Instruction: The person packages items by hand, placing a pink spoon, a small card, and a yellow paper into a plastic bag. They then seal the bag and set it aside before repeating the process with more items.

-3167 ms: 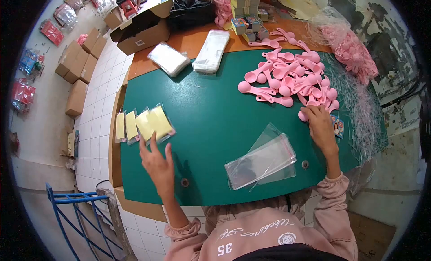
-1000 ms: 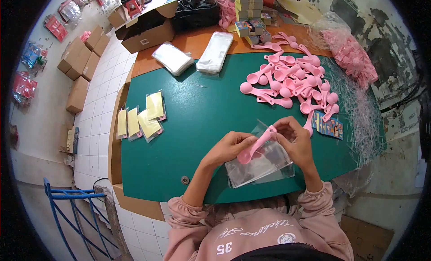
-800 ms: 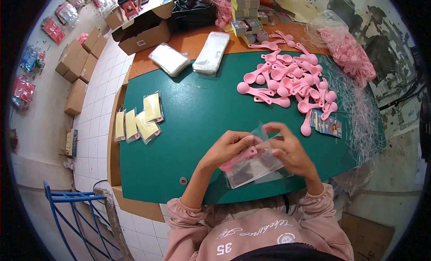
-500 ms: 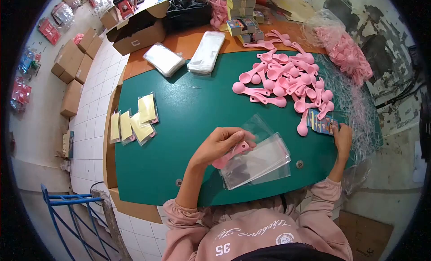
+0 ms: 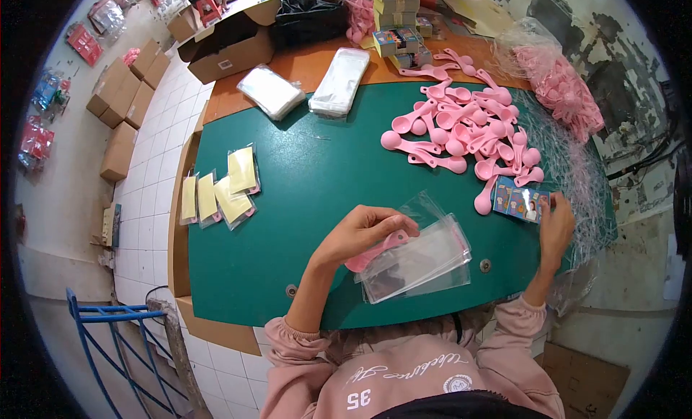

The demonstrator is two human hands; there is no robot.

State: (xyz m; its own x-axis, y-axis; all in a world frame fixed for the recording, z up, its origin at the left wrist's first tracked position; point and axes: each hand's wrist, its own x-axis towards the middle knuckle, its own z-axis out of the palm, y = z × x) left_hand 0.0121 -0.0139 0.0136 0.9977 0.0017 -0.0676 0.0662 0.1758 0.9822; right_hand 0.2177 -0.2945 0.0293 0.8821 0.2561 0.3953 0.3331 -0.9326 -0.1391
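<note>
My left hand (image 5: 369, 234) is curled over a pink measuring spoon (image 5: 365, 259), with thumb and fingers around the handle end; the fingertips are partly hidden. Just beyond and beneath it lie clear plastic bags (image 5: 425, 266), stacked and slightly fanned. At the right, my right hand (image 5: 556, 226) pinches the edge of a printed card (image 5: 527, 204) on top of several blue picture cards. Next to these cards sits a loose pink spoon (image 5: 484, 200), at the near end of a big pile of pink measuring spoons (image 5: 468, 125).
Several packed bags with yellow card backs (image 5: 233, 200) lie on the green table mat (image 5: 303, 181) at left. Two stacks of clear bags (image 5: 339, 84) stand farther back, near an open cardboard box (image 5: 234, 57). Bundled cards (image 5: 396, 42) and a bag of pink spoons (image 5: 559, 80) sit behind.
My right hand has turned slightly and the top card lies flatter, its picture showing more. My left hand stays over the spoon, its fingers a little lower. The whole view has shifted slightly.
</note>
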